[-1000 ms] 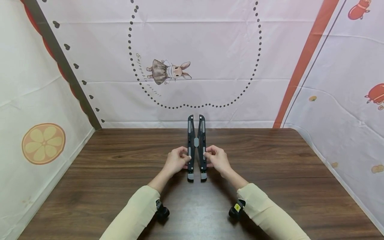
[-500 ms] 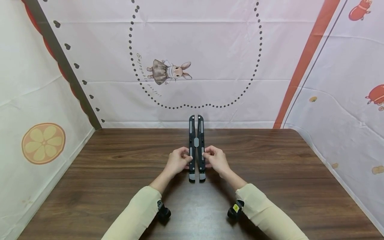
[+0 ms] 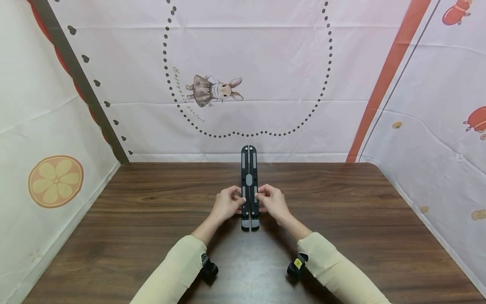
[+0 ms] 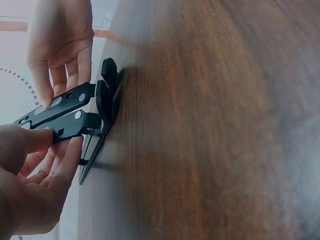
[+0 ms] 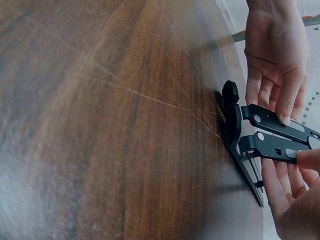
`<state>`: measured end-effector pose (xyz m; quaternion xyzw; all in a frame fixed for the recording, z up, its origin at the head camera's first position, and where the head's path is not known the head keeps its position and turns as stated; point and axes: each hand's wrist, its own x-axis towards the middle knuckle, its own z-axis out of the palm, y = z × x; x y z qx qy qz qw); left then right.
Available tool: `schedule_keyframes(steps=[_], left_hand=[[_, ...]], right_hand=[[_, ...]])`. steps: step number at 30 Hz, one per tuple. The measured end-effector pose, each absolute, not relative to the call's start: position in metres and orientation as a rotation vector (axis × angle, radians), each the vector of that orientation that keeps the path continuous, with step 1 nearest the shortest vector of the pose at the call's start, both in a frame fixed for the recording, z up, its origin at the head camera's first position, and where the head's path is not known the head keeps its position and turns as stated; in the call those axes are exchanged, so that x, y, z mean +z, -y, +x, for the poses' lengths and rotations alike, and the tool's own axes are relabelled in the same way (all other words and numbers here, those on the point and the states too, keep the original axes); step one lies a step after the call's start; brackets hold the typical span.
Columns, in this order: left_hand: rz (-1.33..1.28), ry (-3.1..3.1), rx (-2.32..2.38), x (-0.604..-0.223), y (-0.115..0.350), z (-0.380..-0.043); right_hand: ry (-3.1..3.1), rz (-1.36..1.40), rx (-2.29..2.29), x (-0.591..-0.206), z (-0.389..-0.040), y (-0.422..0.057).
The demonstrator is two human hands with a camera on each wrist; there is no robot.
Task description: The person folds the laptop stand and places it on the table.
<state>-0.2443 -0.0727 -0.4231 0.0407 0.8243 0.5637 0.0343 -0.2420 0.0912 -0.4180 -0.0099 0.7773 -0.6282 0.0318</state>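
A black folding laptop stand with grey pads is upright on the table, its two long bars almost side by side. My left hand pinches the left bar low down, thumb on the front face. On the other side my right hand pinches the right bar at about the same height. In the left wrist view, the stand shows its hooked front lips and a leg slanting behind onto the table. Fingers of both hands curl behind the bars in the right wrist view, where the stand is partly cut off.
The dark wooden table spreads wide on both sides of my hands. White printed cloth hangs behind it and along both sides. Black wrist cameras sit at both sleeve cuffs.
Both hands have moved inward, bringing the two bars of the laptop stand together. The gap between the bars has narrowed to a thin slit.
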Motion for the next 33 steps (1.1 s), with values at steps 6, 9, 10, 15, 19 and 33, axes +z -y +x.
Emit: schedule_keyframes(steps=[6, 9, 10, 15, 19, 33], left_hand=[[0.142, -2.529, 1.745, -0.4244, 0.0703, -0.2442], [0.146, -2.537, 1.744, -0.4245, 0.0694, -0.2444], [0.145, -2.540, 1.743, -0.4244, 0.0691, -0.2446], [0.148, -2.554, 1.741, -0.4243, 0.0678, -0.2458], [0.146, -2.564, 1.733, -0.4240, 0.0667, -0.2463], [0.146, -2.577, 1.703, -0.4239, 0.0660, -0.2459]], right_hand=[[-2.397, -0.037, -1.944, -0.4196, -0.2419, -0.0913], [-2.403, -0.035, -1.935, -0.4195, -0.2423, -0.0921], [-2.404, -0.036, -1.932, -0.4194, -0.2424, -0.0923], [-2.419, -0.048, -1.922, -0.4172, -0.2421, -0.0924], [-2.433, -0.056, -1.913, -0.4158, -0.2419, -0.0924], [-2.439, -0.074, -1.892, -0.4160, -0.2420, -0.0937]])
